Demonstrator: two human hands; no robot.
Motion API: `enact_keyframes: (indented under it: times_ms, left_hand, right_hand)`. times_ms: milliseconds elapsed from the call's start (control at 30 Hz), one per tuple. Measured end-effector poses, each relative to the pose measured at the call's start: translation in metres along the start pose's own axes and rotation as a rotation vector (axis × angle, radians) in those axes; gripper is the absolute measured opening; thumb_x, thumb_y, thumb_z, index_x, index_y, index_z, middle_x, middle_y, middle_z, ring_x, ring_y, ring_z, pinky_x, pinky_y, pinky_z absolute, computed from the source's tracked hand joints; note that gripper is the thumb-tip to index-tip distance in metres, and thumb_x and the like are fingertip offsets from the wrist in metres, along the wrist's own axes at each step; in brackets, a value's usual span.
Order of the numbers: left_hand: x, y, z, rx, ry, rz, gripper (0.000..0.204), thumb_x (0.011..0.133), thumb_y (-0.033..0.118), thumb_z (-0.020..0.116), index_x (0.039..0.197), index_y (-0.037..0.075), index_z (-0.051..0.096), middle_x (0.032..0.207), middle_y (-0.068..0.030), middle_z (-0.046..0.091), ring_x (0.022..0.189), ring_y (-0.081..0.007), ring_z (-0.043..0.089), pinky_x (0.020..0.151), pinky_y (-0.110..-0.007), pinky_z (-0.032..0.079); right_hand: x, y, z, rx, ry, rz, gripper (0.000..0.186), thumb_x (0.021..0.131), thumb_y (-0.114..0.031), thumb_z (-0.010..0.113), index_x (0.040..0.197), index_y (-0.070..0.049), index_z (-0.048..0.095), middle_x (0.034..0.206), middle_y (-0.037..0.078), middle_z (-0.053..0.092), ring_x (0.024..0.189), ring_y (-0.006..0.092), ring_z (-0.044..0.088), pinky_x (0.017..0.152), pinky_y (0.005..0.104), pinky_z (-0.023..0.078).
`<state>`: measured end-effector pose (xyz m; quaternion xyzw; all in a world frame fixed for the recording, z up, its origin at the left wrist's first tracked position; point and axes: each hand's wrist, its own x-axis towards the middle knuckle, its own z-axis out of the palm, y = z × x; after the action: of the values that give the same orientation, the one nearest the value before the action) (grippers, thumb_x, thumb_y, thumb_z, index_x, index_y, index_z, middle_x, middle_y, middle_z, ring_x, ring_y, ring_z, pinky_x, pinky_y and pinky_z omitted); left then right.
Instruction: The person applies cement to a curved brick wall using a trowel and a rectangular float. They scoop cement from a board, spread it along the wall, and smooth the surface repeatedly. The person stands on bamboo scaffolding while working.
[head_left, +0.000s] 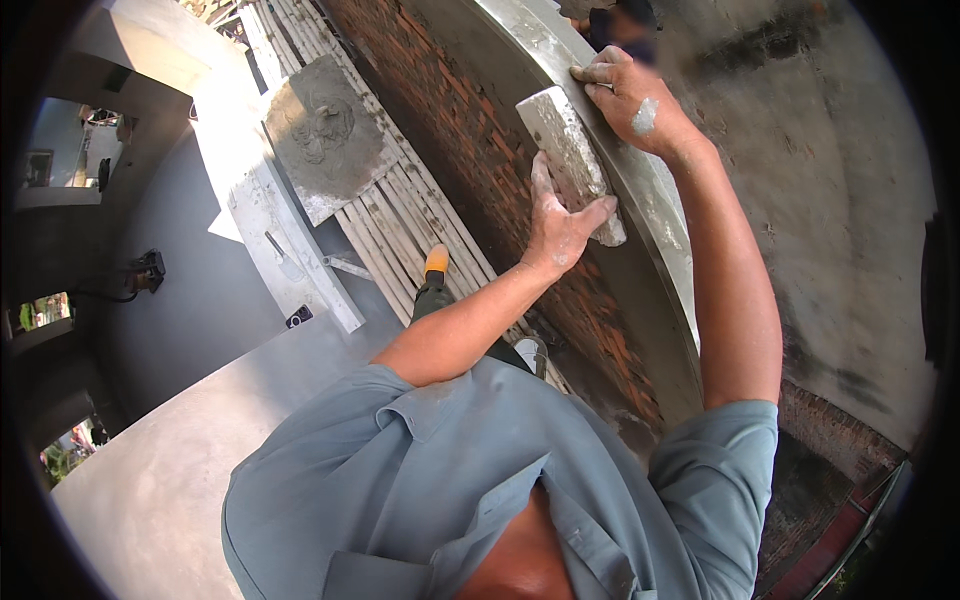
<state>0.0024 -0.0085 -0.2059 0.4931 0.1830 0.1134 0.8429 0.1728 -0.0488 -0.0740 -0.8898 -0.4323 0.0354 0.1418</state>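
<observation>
My left hand (558, 225) is closed around a plastering float (570, 150), a rectangular block smeared with pale mortar. Its face leans against the freshly plastered side of the wall (640, 300). Higher up, my right hand (630, 100) has its fingers curled over a long, smooth grey strip (655, 205) running along the wall's top. Whether this is a loose straightedge or the wall's own edge, I cannot tell. Dried mortar sticks to the back of that hand. Under the plaster, bare red brick (480, 130) shows.
A slatted scaffold platform (400, 210) runs beside the wall, with my feet on it. A board heaped with wet mortar (330, 130) lies there. Left of it, a pale ledge (255, 210) holds a trowel (285, 258) and a phone (299, 317). Someone (620, 25) is beyond the wall.
</observation>
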Motion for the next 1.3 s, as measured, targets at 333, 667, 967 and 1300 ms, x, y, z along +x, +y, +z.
enact_keyframes:
  times_ms: [333, 667, 967, 1300]
  left_hand:
    - [-0.031, 0.118, -0.168, 1.257, -0.363, 0.108, 0.108, 0.067, 0.041, 0.088, 0.157, 0.003, 0.041, 0.135, -0.0256, 0.052, 0.130, -0.0415, 0.049, 0.114, -0.047, 0.039]
    - [0.030, 0.225, -0.100, 1.562, -1.441, 0.181, 0.118, 0.060, 0.046, 0.092, 0.151, -0.008, 0.040, 0.148, -0.0325, 0.044, 0.148, -0.0519, 0.033, 0.128, -0.056, 0.024]
    - [0.092, 0.254, -0.047, 1.407, -2.011, 0.489, 0.095, 0.059, 0.038, 0.094, 0.133, -0.007, 0.054, 0.121, -0.0226, 0.053, 0.114, -0.0390, 0.049, 0.101, -0.049, 0.040]
    - [0.120, 0.264, 0.040, 1.264, -1.668, 0.601, 0.035, 0.087, 0.025, 0.077, 0.108, -0.001, 0.068, 0.098, -0.0169, 0.066, 0.094, -0.0356, 0.062, 0.087, -0.044, 0.051]
  right_hand:
    - [-0.032, -0.063, -0.036, -0.047, 0.162, -0.015, 0.047, 0.089, -0.025, 0.075, 0.134, -0.010, 0.072, 0.120, 0.015, 0.065, 0.123, 0.0350, 0.056, 0.098, 0.0502, 0.043]
    - [-0.123, -0.162, -0.013, 0.304, -0.281, 0.207, 0.090, 0.070, -0.031, 0.095, 0.141, 0.006, 0.055, 0.130, 0.019, 0.061, 0.129, 0.0350, 0.054, 0.103, 0.0524, 0.039]
    - [-0.135, -0.199, -0.009, 0.439, -0.035, 0.549, 0.118, 0.065, -0.026, 0.095, 0.159, 0.006, 0.033, 0.123, 0.024, 0.060, 0.119, 0.0382, 0.054, 0.103, 0.0517, 0.038]
    - [-0.252, -0.251, 0.027, 0.670, 0.608, 1.082, 0.114, 0.062, -0.039, 0.083, 0.159, -0.002, 0.035, 0.143, 0.021, 0.054, 0.127, 0.0372, 0.056, 0.109, 0.0503, 0.045]
